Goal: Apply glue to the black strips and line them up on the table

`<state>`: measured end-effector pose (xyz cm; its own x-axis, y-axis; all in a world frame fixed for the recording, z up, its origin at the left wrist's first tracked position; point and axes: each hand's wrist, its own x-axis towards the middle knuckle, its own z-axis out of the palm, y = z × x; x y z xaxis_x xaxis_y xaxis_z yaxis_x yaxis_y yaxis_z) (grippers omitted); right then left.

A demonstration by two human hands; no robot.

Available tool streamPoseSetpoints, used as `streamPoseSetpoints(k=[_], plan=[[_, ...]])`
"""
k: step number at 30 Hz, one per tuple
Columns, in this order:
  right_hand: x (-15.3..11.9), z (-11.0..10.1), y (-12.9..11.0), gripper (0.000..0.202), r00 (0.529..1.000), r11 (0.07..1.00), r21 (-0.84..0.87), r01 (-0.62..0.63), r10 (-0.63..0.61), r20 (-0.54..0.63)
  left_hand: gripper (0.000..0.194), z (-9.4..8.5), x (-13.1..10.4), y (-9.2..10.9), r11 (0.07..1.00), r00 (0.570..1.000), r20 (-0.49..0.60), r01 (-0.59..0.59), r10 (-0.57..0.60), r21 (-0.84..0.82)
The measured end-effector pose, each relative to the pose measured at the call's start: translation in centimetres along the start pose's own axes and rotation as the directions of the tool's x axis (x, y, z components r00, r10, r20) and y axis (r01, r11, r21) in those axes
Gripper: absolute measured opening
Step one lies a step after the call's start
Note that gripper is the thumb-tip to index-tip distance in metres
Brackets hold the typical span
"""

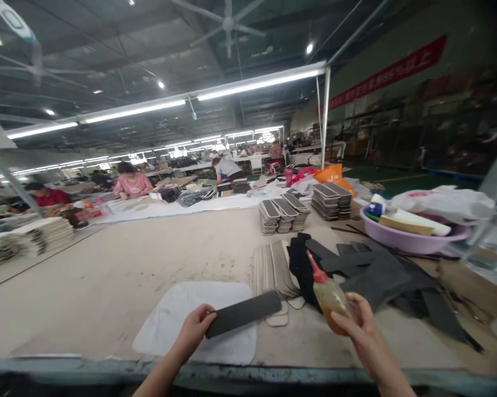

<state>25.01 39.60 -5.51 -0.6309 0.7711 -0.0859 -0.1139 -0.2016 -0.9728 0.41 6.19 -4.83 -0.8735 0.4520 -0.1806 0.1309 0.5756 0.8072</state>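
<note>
At the near edge of the tabletop point(107, 309), the left grip point(199, 325) is closed in a pinch on one end of a dark strip point(248, 312), which slants out over a white sheet point(169, 314). The strip's far end overlaps, as seen from above, some loose pale pieces point(278, 320); whether it touches them I cannot tell. To the right, the right grip point(359, 320) is wrapped around a bottle point(331, 298) with amber liquid in it, tilted so that its red nozzle point(319, 273) points up and leftward, away from the person.

The pinch takes only one end, so the free end could sag or swing if the strip is limp, and a knock there might shift the loose pieces or the row point(271, 270) of pale ones just beyond. The row leans and looks easy to topple.

The bottle seems the greater risk. If its wall is soft, a hard squeeze with the nozzle tipped lower could let out too much at once; a drip could land on the black cloth point(302, 270) close behind it or on the pale row. A slick outside, should there be any, would let the bottle slide through the fingers. The dark scraps point(389, 275) to its right lie in a loose heap, and a trailing sleeve or wrist might drag them. The stacks point(283, 215) farther back stand well apart from both grips and look less exposed.
</note>
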Motion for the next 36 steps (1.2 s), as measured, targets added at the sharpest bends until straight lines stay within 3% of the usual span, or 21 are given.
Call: streamPoseSetpoints(k=[3, 9, 14, 18, 24, 28, 30, 33, 36], plan=[[-0.8, 3.3, 0.2, 0.064, 0.997, 1.000, 0.007, -0.014, 0.013, 0.073, 0.026, -1.0, -0.4, -2.6, 0.995, 0.994, -0.108, 0.003, 0.008, 0.102], [-2.5, 9.1, 2.1, 0.062, 0.990, 0.988, 0.080, -0.132, 0.128, 0.052, 0.024, -3.3, -1.2, -4.5, 0.984, 0.982, -0.188, 0.052, -0.020, 0.170], [-3.6, 11.6, 3.0, 0.056, 0.944, 0.930, 0.216, -0.298, 0.253, 0.213, 0.024, -6.9, -2.5, -6.5, 0.975, 0.965, -0.257, 0.102, -0.049, 0.195], [-4.7, 13.2, 3.6, 0.063, 0.933, 0.943, 0.103, -0.315, 0.288, 0.217, 0.022, -8.0, -3.4, -7.3, 0.980, 0.981, -0.192, 0.058, -0.021, 0.189], [-6.2, 15.3, 4.7, 0.067, 0.975, 0.989, -0.111, -0.099, 0.118, 0.187, 0.029, -7.4, -4.3, -6.9, 0.968, 0.981, -0.160, -0.071, 0.112, 0.242], [-7.5, 16.5, 5.1, 0.065, 0.971, 0.971, -0.237, -0.012, 0.069, 0.231, 0.033, -7.9, -5.9, -8.1, 0.925, 0.941, -0.147, -0.254, 0.303, 0.281], [-8.3, 17.1, 5.4, 0.061, 0.970, 0.960, -0.274, 0.060, 0.008, 0.242, 0.029, -8.5, -6.6, -8.6, 0.892, 0.925, -0.083, -0.329, 0.370, 0.310], [-9.4, 18.3, 5.8, 0.050, 0.939, 0.902, -0.331, 0.276, -0.180, 0.293, 0.025, -9.1, -7.1, -8.9, 0.825, 0.892, 0.057, -0.439, 0.449, 0.356], [-10.0, 19.5, 6.1, 0.039, 0.851, 0.786, -0.363, 0.501, -0.370, 0.373, 0.026, -9.5, -6.8, -8.7, 0.785, 0.858, 0.135, -0.509, 0.495, 0.354]])
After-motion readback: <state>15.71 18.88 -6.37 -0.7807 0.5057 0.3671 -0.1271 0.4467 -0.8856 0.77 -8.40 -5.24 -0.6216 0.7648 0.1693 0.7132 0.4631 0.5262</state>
